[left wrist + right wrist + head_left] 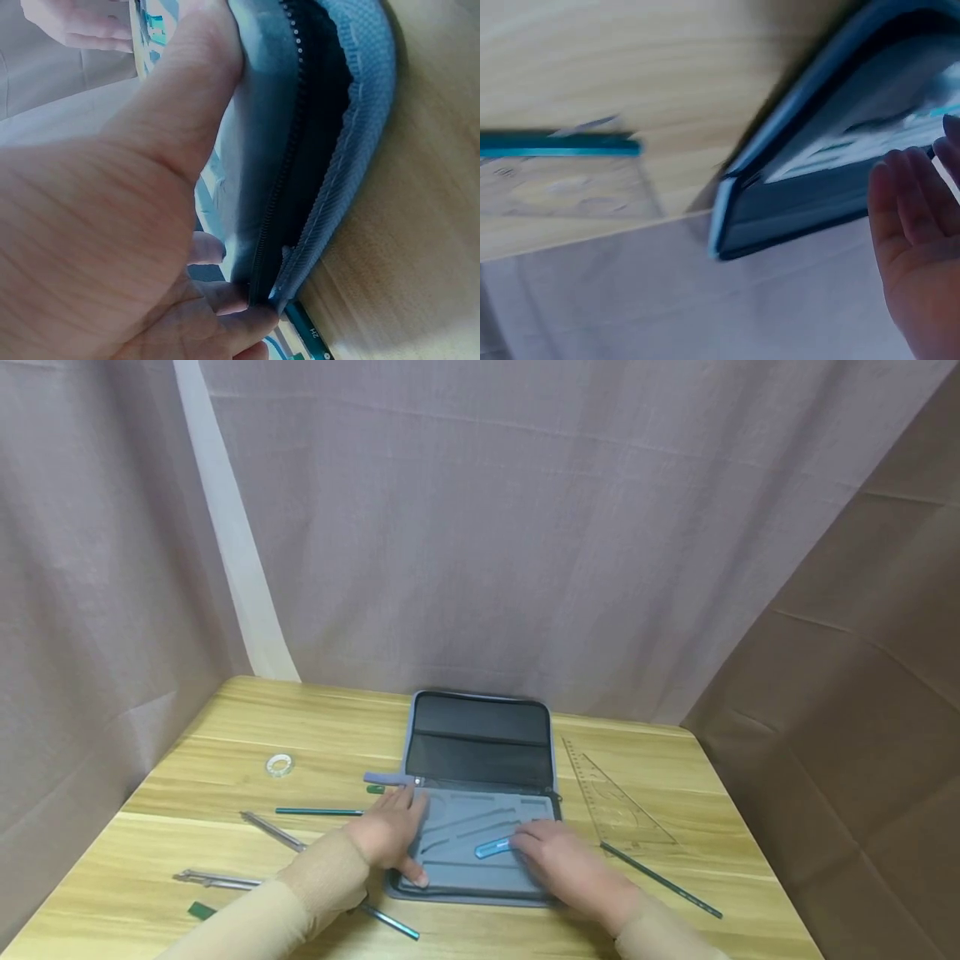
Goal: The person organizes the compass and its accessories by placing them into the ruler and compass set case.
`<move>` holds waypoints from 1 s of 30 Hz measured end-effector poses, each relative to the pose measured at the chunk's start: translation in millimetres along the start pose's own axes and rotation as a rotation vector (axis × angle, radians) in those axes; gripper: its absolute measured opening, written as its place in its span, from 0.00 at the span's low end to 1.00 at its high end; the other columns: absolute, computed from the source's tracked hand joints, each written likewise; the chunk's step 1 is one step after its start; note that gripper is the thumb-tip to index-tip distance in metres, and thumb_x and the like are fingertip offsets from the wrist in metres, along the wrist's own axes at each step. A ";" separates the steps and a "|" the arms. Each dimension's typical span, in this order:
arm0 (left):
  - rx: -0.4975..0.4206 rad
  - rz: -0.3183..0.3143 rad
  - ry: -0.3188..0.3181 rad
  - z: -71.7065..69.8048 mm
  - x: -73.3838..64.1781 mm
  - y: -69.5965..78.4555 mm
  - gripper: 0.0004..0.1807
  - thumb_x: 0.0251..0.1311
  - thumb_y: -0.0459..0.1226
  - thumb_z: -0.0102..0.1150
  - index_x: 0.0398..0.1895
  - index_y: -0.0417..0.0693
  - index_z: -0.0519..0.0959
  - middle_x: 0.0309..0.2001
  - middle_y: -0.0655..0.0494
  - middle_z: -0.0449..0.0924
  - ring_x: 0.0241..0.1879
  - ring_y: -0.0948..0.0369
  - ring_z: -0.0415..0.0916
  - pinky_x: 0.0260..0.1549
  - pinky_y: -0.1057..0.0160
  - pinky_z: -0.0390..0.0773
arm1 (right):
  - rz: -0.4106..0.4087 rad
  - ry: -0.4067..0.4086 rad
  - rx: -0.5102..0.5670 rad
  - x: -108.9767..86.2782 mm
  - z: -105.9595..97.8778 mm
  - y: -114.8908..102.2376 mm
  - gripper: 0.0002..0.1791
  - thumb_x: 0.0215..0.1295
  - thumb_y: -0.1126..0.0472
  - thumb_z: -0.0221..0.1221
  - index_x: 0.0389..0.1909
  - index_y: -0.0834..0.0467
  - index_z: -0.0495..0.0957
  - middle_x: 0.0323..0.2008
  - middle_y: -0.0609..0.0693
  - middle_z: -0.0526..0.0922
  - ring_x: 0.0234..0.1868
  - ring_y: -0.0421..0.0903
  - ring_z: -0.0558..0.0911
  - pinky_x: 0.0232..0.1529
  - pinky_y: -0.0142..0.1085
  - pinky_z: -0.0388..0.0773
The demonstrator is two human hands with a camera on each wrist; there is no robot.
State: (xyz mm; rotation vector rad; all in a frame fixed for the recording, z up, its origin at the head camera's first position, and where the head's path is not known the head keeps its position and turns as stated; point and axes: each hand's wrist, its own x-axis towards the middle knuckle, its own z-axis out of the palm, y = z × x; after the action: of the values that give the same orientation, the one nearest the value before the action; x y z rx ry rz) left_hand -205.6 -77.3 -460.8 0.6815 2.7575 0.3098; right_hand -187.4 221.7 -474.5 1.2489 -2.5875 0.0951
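A zippered case (480, 902) lies unfolded on the table, its dark lid (480, 760) leaning up at the back and a grey moulded insert (487, 875) with shaped slots in front. My left hand (390, 831) rests along the insert's left edge with fingers spread, the thumb (199, 71) pressing near the front corner. Over the right part of the insert, my right hand (555, 857) pinches one end of a small light-blue utility knife (492, 848). In the right wrist view the fingers (911, 195) show bent at the right edge, and the knife is mostly hidden.
Right of the case lie a clear set square (630, 814) and a dark green pencil (662, 880). On the left are a tape roll (279, 765), another pencil (318, 812), two metal compasses (273, 832) and a green piece (201, 910). A teal pencil (390, 922) lies in front.
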 end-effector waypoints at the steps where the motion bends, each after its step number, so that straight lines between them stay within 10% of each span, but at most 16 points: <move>1: 0.000 0.000 0.000 -0.2 0.0 -0.3 0.68 0.28 0.62 0.73 0.71 0.35 0.55 0.71 0.30 0.50 0.71 0.41 0.48 0.70 0.48 0.49 | 0.026 -0.004 0.000 -2.6 -3.2 3.1 0.14 0.59 0.64 0.64 0.48 0.57 0.81 0.46 0.50 0.82 0.48 0.47 0.80 0.51 0.42 0.78; 13: -0.010 0.020 0.008 0.5 1.0 0.2 0.68 0.30 0.62 0.73 0.72 0.34 0.54 0.71 0.30 0.48 0.72 0.41 0.46 0.70 0.48 0.49 | 0.472 -0.074 0.142 -56.2 -25.0 42.1 0.15 0.60 0.63 0.64 0.48 0.57 0.81 0.43 0.48 0.82 0.46 0.47 0.80 0.51 0.46 0.78; 30: -0.013 0.024 0.021 2.2 0.0 -4.0 0.67 0.29 0.61 0.74 0.72 0.34 0.54 0.71 0.29 0.49 0.71 0.40 0.47 0.70 0.48 0.49 | 0.637 -0.216 0.038 -100.7 -33.8 60.8 0.17 0.47 0.64 0.66 0.40 0.56 0.76 0.38 0.50 0.79 0.39 0.49 0.80 0.35 0.46 0.80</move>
State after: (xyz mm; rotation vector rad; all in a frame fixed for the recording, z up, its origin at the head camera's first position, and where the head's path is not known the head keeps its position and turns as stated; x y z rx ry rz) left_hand -206.6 -80.5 -463.9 0.7122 2.7659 0.3417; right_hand -167.9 342.2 -465.3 0.4162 -3.0854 0.1350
